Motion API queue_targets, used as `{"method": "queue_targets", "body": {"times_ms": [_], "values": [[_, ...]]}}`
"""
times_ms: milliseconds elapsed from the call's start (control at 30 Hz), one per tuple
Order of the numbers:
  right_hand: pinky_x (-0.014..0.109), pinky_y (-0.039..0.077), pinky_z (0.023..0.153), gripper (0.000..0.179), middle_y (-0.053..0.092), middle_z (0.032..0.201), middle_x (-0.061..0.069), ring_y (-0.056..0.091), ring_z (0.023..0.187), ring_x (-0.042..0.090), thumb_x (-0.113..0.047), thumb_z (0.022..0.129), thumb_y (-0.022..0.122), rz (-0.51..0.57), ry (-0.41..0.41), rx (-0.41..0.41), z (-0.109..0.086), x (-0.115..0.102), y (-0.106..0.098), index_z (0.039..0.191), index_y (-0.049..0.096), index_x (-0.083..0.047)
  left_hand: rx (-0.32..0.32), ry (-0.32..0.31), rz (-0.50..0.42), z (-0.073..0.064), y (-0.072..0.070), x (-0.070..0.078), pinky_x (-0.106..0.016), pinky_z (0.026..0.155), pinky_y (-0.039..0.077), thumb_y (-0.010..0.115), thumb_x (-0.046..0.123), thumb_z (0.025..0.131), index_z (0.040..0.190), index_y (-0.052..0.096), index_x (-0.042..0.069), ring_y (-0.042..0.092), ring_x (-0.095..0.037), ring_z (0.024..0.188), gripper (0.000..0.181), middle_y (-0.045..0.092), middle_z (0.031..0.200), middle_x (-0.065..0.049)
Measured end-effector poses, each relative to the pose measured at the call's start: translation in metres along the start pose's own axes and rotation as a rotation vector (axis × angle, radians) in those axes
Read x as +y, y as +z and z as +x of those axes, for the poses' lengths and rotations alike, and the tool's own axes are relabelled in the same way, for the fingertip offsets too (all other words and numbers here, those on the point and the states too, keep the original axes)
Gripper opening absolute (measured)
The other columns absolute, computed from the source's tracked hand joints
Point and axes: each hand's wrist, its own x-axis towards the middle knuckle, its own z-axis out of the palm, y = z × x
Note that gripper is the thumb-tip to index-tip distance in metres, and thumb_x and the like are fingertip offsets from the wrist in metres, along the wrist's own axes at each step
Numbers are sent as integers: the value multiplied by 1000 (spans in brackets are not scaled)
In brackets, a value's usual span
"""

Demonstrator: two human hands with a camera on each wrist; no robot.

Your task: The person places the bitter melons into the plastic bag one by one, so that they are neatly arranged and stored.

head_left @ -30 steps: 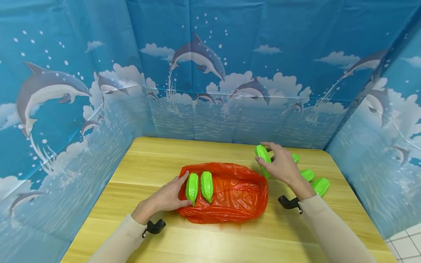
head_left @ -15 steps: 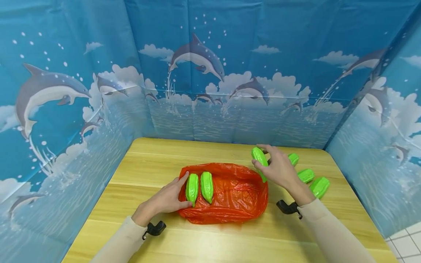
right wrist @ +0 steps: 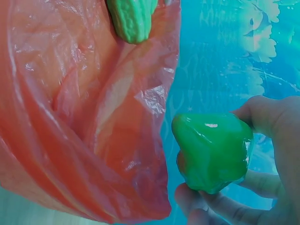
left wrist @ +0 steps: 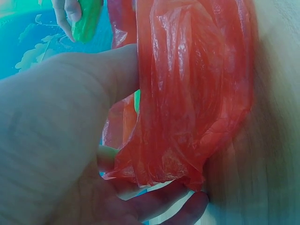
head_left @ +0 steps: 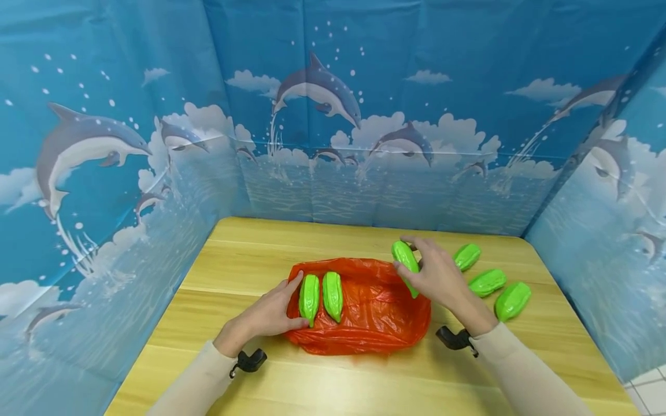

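Pinching a ridged green star fruit (head_left: 404,259), the right hand (head_left: 437,274) holds it over or just beside the rim of the red plastic bag (head_left: 359,341); the left hand (head_left: 265,312) is spread at the mouth, near two more fruits (head_left: 333,296) inside. From here, I'd worry that the limp rim folds and snags it, or glossy skin slips, dropping it onto the counter (head_left: 312,381).

A blue dolphin-print curtain (head_left: 333,193) hangs around a wooden table (head_left: 333,387), near white tiles (head_left: 651,394).
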Motion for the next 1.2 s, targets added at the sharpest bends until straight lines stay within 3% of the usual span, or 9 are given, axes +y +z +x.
{"method": "queue_targets", "body": {"times_ms": [800,1200], "values": [[36,57,71,69,71,153,22,69,86,17,-35,109,83,1,-26,-44,-10,-21,15,170,58,-13,-5,3,13,0,0,0,-70,138,41,93,43,100,188,22,10,38,-56,173,118,34,187,-32],[34,53,72,67,75,140,18,63,87,18,-31,108,82,41,-30,-95,-15,-27,30,169,60,-11,1,16,22,-1,3,5,-70,136,44,93,42,101,187,22,8,44,-57,169,117,32,185,-38]]}}
